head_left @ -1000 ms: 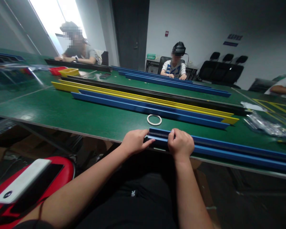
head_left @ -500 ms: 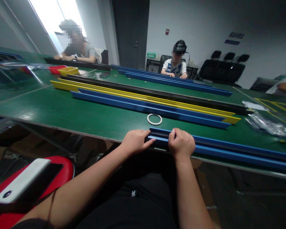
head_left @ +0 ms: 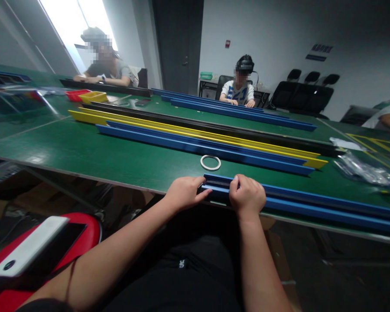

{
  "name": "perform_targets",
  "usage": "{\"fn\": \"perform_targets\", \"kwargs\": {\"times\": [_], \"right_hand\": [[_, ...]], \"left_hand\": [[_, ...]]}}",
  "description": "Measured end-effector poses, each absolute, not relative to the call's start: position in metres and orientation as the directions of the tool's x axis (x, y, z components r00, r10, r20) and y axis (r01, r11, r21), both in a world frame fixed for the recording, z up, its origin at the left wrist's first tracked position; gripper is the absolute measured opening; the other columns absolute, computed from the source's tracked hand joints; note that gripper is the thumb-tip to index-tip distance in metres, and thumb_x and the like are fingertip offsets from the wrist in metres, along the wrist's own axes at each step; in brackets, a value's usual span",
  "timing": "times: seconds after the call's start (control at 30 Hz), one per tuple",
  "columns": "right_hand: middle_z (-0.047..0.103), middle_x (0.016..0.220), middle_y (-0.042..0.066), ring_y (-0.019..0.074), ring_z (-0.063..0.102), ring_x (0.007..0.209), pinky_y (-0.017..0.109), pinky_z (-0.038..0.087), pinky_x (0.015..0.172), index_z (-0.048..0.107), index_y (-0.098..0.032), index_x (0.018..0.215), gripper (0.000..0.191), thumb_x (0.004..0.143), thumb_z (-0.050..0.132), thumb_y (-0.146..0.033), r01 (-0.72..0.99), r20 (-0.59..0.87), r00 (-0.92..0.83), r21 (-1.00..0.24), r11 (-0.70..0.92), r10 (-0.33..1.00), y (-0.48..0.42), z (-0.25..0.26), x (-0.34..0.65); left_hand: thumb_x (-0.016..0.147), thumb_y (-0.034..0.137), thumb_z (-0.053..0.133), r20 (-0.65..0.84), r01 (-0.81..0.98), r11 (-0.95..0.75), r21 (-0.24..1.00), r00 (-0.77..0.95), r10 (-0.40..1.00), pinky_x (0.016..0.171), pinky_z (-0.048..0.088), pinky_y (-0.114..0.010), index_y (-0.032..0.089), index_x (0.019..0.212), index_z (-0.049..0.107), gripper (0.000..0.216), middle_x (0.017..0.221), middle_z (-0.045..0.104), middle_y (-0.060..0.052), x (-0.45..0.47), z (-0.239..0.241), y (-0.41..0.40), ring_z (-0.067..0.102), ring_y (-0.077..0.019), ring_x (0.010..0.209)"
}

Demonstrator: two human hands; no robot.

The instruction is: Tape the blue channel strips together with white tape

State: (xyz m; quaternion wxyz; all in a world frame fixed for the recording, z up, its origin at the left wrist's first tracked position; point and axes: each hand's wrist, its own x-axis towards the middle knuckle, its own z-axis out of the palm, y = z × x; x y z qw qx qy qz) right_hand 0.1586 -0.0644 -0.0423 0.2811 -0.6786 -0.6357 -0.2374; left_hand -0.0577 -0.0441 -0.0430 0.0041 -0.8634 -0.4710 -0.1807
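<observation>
A long blue channel-shaped profile (head_left: 312, 209) with a dark inner groove lies along the near table edge, running out of view on the right. Its left end is gripped by my left hand (head_left: 184, 192), with the thumb along the near side; the other fingertips are partly hidden. My right hand (head_left: 247, 196) is closed in a fist over the same profile, a short way right of that end. What lies under its fingers is hidden. Just beyond the profile, a thin white ring (head_left: 210, 163) rests flat on the table.
More profiles cross the green table (head_left: 52, 149): blue (head_left: 195, 145), yellow (head_left: 87, 116) and black (head_left: 279, 138). Clear plastic bags (head_left: 364, 169) lie at right. A red stool (head_left: 87, 221) bearing a white device (head_left: 30, 245) stands left. Several people sit around the table.
</observation>
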Motion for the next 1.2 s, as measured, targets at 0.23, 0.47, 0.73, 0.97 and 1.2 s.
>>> {"fn": "perform_targets", "kwargs": {"times": [0.23,0.47,0.73,0.97,1.2], "right_hand": [[0.065,0.074,0.004,0.0179,0.052,0.072,0.032,0.029,0.073,0.064,-0.020,0.078,0.028,0.094,0.044,-0.030,0.997,0.668,0.075,-0.069,-0.039,0.741,-0.0637,-0.0424,0.1589],[0.065,0.074,0.005,0.0185,0.053,0.072,0.032,0.029,0.073,0.064,-0.019,0.078,0.028,0.094,0.044,-0.030,0.997,0.674,0.075,-0.076,-0.032,0.735,-0.0637,-0.0440,0.1594],[0.065,0.073,0.005,0.0186,0.052,0.072,0.032,0.029,0.072,0.064,-0.019,0.077,0.028,0.093,0.043,-0.030,0.996,0.679,0.074,-0.081,-0.026,0.730,-0.0635,-0.0431,0.1594],[0.065,0.074,0.005,0.0182,0.052,0.072,0.032,0.029,0.072,0.064,-0.019,0.077,0.029,0.094,0.042,-0.030,0.996,0.663,0.083,-0.083,-0.037,0.744,-0.0635,-0.0422,0.1587],[0.066,0.075,0.006,0.0184,0.052,0.073,0.032,0.029,0.072,0.065,-0.019,0.079,0.031,0.094,0.041,-0.031,0.995,0.652,0.093,-0.095,-0.040,0.752,-0.0636,-0.0423,0.1585]], "left_hand": [[0.095,0.060,0.038,0.316,0.814,-0.559,0.157,0.495,0.809,0.069,0.048,-0.032,0.022,0.112,0.063,0.048,0.092,0.073,-0.008,-0.0578,-0.0446,-0.0436,0.069,-0.0240,0.083],[0.096,0.059,0.039,0.333,0.793,-0.586,0.165,0.514,0.790,0.075,0.050,-0.033,0.024,0.123,0.062,0.050,0.102,0.074,-0.009,-0.0589,-0.0478,-0.0420,0.070,-0.0237,0.090],[0.096,0.058,0.040,0.324,0.792,-0.589,0.164,0.520,0.790,0.072,0.050,-0.032,0.024,0.117,0.063,0.046,0.100,0.074,-0.008,-0.0588,-0.0457,-0.0420,0.070,-0.0234,0.087],[0.096,0.056,0.042,0.345,0.776,-0.603,0.183,0.524,0.779,0.076,0.051,-0.032,0.024,0.124,0.061,0.047,0.105,0.074,-0.008,-0.0595,-0.0489,-0.0416,0.070,-0.0232,0.091],[0.095,0.056,0.043,0.303,0.756,-0.619,0.211,0.552,0.777,0.082,0.051,-0.033,0.028,0.126,0.062,0.046,0.108,0.074,-0.007,-0.0598,-0.0465,-0.0399,0.070,-0.0229,0.095]]}}
